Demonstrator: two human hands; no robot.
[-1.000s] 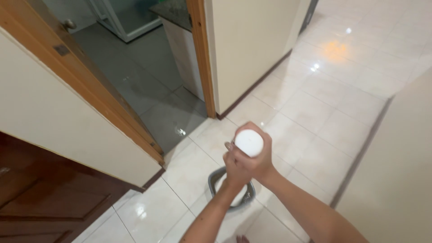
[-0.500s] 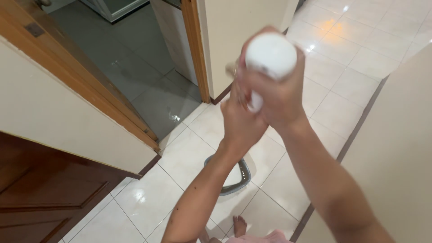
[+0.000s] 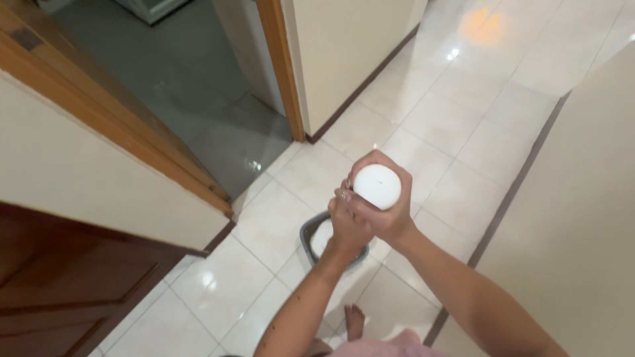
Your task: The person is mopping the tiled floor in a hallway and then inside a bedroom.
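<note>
The white handle [image 3: 376,186], seen end-on as a round white cap, stands upright at the middle of the view, and both hands are wrapped around it. The right hand [image 3: 387,215] closes over the top, its fingers curled tight against the cap's rim; the left hand [image 3: 347,225] clamps the shaft just beneath, so the two grips touch one another. Neither hand is spread: both are pressed shut on the handle.

Directly below the grip, a grey bucket [image 3: 317,233] with a pale inside sits on the glossy white floor tiles [image 3: 436,125]; the hands hide most of it, and what the handle's lower end carries cannot be told. To work the handle well, it seems best kept vertical over the middle of the bucket, the lower hand steadying the shaft while the upper one bears down, so the bucket does not slide on the shiny tiles.

Below the grip and nearer the person, a bare foot [image 3: 355,322] rests on the tiles. Up and to the left of the grip, a wooden door frame [image 3: 281,73] opens onto a grey-tiled room [image 3: 185,86]; further left stands a dark wooden door [image 3: 73,277]. No packages, labels or signs show anywhere around the grip.
</note>
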